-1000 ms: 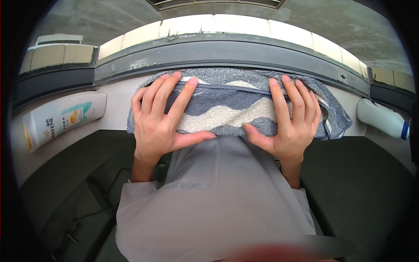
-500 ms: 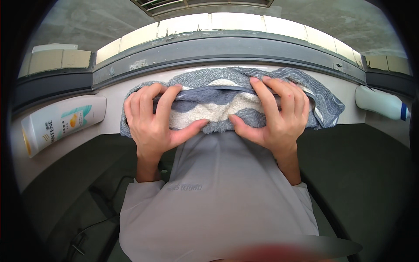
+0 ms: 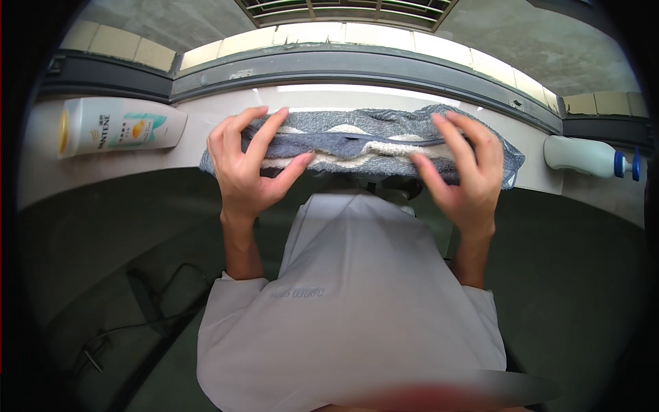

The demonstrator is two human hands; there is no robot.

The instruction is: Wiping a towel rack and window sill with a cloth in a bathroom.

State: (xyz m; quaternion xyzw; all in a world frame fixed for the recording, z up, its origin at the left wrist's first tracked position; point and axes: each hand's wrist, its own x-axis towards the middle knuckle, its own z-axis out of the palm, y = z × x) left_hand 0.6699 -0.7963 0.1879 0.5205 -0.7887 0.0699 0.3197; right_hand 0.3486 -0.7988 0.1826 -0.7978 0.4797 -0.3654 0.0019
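Observation:
A blue-grey and white patterned towel (image 3: pixel 364 145) lies in a long, loosely folded strip along the pale sill in front of me. Over its left part is my left hand (image 3: pixel 246 161), fingers spread and slightly curved, the thumb tip at the near side and the fingertips toward the far side. My right hand (image 3: pixel 470 172) spans the right part the same way, its thumb on a white patch. Both hands are open, with wide gaps between thumbs and fingers, and towel shows between them. How firmly the fingertips touch the cloth I cannot tell.
At the left of the sill (image 3: pixel 195 147) a white bottle with a yellow cap (image 3: pixel 123 125) lies on its side. A white bottle with a blue pump top (image 3: pixel 583 156) lies at the right. A dark window frame (image 3: pixel 384 72) runs behind; a black cable (image 3: pixel 165 319) hangs lower left.
My hands have loosened from the towel and opened wider, the right one shifting rightward. The towel now looks flatter and narrower. The whole view has also shifted and turned a little.

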